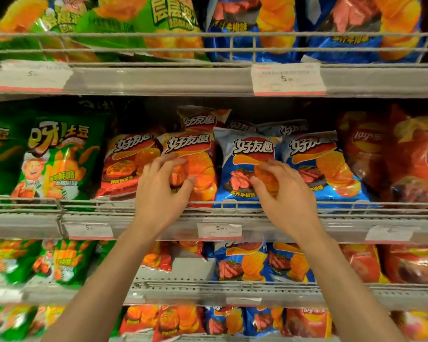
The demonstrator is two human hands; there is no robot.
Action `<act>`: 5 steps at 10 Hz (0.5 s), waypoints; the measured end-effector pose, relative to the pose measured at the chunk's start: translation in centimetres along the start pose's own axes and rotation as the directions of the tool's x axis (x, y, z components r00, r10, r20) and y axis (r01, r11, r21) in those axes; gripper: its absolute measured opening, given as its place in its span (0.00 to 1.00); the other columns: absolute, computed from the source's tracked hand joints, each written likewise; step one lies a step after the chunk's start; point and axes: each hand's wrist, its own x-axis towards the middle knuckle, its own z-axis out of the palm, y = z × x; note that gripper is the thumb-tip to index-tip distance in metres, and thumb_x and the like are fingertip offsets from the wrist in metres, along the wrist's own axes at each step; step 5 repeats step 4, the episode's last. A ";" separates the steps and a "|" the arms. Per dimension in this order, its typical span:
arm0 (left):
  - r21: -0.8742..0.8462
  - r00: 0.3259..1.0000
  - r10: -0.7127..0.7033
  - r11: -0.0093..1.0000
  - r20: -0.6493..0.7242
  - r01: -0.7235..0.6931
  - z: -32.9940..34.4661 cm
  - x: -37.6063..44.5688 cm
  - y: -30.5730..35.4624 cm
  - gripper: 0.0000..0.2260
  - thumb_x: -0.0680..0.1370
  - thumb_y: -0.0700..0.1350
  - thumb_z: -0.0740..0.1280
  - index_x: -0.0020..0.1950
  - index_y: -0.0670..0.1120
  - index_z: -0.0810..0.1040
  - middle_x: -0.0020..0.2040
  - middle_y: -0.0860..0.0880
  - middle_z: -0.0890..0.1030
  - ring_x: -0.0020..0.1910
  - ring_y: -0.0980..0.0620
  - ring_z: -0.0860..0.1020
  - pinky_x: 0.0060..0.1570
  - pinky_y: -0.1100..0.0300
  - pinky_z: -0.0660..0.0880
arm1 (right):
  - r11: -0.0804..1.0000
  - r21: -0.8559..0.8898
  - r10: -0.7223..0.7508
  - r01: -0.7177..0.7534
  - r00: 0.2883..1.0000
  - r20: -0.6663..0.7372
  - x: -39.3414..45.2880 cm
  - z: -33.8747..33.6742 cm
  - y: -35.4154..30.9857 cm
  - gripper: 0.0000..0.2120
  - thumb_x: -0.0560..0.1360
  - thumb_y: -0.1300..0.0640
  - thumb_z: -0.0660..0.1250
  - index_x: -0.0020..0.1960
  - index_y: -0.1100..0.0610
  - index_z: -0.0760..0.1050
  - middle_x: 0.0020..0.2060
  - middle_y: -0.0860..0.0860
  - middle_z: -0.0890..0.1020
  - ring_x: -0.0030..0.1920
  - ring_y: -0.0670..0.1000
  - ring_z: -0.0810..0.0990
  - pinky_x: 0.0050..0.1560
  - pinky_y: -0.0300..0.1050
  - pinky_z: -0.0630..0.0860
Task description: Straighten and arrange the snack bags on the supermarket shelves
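On the middle shelf, my left hand (160, 191) lies against the front of a red-orange chip bag (190, 154), with curled fingers and the thumb pressing into its lower half. My right hand (282, 191) pinches the front of the blue chip bag (245, 154) beside it, fingers curled into the foil. Both bags stand upright behind the wire rail. Another red bag (126, 166) stands to the left and another blue bag (316, 164) to the right. More bags of the same kinds stand behind them.
A wire rail (220, 206) runs along the shelf front with price tags (219, 230) below. Green snack bags (57, 156) fill the left, dark red Lay's bags (405, 154) the right. Shelves above and below hold similar green, blue and red bags.
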 end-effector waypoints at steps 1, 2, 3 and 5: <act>-0.120 0.995 -0.085 0.989 0.049 0.090 -1.0 0.4 0.5 0.16 0.79 0.49 0.73 0.66 0.49 0.80 0.68 0.51 0.77 0.70 0.51 0.70 0.68 0.58 0.64 | 0.972 0.207 0.099 -0.108 0.994 0.054 0.2 -1.1 -0.5 0.17 0.80 0.47 0.66 0.66 0.53 0.78 0.65 0.48 0.78 0.65 0.50 0.75 0.66 0.52 0.74; -0.212 0.981 -0.168 0.959 0.101 0.187 -2.8 0.6 2.0 0.14 0.79 0.46 0.73 0.65 0.49 0.80 0.63 0.55 0.77 0.68 0.53 0.73 0.68 0.59 0.67 | 0.910 0.340 0.212 -0.237 0.971 0.108 -0.1 -2.9 -1.5 0.12 0.80 0.48 0.69 0.63 0.48 0.79 0.61 0.46 0.78 0.63 0.47 0.77 0.64 0.49 0.76; -0.306 0.951 -0.267 0.903 0.155 0.303 -5.4 0.4 4.2 0.11 0.80 0.44 0.72 0.62 0.49 0.80 0.59 0.55 0.79 0.63 0.51 0.77 0.65 0.51 0.74 | 0.847 0.384 0.325 -0.368 0.929 0.176 -0.5 -5.0 -3.1 0.07 0.80 0.47 0.68 0.56 0.37 0.76 0.56 0.44 0.80 0.55 0.46 0.80 0.55 0.46 0.79; -0.358 0.882 -0.410 0.807 0.231 0.469 -8.5 0.0 6.8 0.09 0.80 0.44 0.71 0.60 0.52 0.80 0.59 0.52 0.81 0.58 0.56 0.80 0.59 0.57 0.77 | 0.750 0.430 0.435 -0.502 0.865 0.252 -1.0 -7.5 -4.7 0.09 0.79 0.54 0.69 0.50 0.38 0.77 0.50 0.44 0.84 0.50 0.43 0.82 0.51 0.48 0.81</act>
